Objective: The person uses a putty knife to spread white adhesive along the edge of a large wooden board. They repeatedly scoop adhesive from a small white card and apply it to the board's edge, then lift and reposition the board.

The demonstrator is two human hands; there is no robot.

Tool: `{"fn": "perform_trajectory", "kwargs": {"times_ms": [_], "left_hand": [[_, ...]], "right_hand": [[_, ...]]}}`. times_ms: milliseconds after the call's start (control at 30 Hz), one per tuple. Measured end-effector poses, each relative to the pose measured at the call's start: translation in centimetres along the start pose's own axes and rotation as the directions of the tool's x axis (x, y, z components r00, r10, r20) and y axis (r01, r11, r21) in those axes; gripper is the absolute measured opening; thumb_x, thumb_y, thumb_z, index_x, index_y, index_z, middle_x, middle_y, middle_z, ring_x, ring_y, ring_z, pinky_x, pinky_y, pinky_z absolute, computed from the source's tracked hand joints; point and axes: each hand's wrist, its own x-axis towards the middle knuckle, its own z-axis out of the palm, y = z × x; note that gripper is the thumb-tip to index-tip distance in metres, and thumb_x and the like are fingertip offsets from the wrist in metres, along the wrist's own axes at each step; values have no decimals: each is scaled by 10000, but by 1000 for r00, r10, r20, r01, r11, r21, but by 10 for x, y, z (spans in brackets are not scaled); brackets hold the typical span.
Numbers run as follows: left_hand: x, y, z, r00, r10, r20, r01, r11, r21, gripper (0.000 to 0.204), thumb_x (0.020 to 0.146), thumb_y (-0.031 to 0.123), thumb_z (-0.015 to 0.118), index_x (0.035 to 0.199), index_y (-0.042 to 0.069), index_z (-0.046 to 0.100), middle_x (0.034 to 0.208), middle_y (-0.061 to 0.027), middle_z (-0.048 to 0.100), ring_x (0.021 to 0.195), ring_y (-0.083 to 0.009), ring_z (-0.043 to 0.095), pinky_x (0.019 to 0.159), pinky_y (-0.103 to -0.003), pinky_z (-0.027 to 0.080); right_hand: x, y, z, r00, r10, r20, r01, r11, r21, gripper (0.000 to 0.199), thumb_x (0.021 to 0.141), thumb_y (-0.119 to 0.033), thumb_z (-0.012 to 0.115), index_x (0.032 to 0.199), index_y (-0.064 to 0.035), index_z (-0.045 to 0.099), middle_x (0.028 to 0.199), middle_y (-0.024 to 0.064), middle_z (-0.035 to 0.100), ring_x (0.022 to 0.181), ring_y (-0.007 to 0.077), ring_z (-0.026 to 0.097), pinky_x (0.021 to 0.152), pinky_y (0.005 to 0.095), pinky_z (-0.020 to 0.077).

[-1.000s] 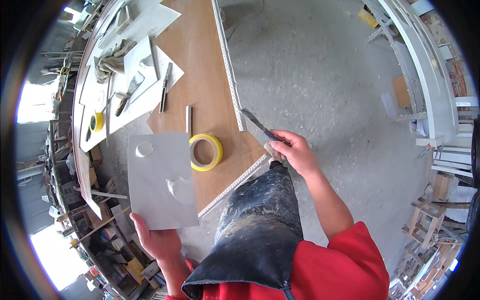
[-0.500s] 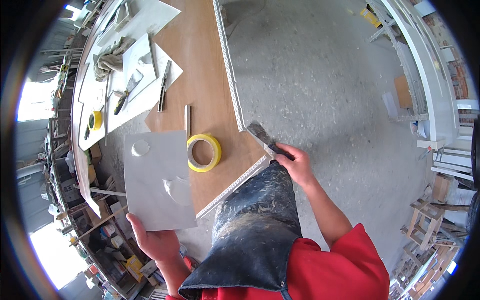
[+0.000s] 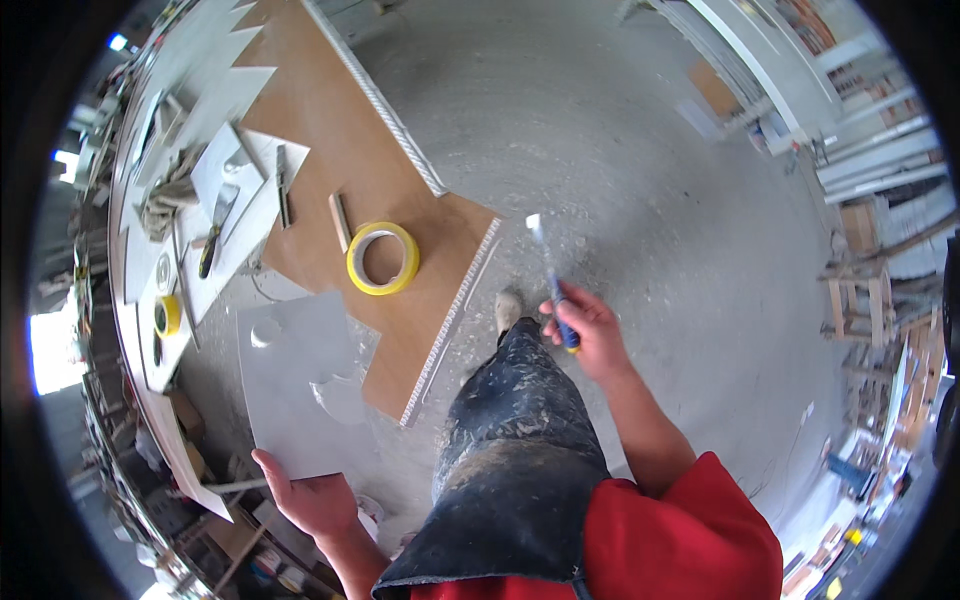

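Observation:
My left hand grips the lower edge of a thin grey sheet, thumb at its side. Two white dabs of paste lie on it. In my right hand is a putty knife, its blue handle in my closed fingers. The narrow blade points away from me over the floor, with a whitish tip. To the left of the knife is a brown board edged with white patterned trim; blade and trim are apart. A roll of yellow tape lies on the board.
Left of the tape lie a short wooden strip and a dark, narrow tool. White sheets beyond hold another putty knife, a cloth and a second yellow tape roll. A wooden stool stands at right.
The putty knife has moved away from the board's trimmed corner and now points forward over the floor. The view has swung, so the board appears further left. My left hand still holds the sheet.

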Motion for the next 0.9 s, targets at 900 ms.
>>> {"fn": "perform_trajectory", "kwargs": {"times_ms": [900], "left_hand": [[61,15,32,859,-235,455,185,971,152,544,1080,415,365,1385,-15,496,1349,-113,578,1233,-249,542,1050,-400,410]], "right_hand": [[-3,111,69,908,-5,-419,80,984,162,482,909,-81,717,1358,4,564,1011,48,689,782,110,640,654,236,501]]}}
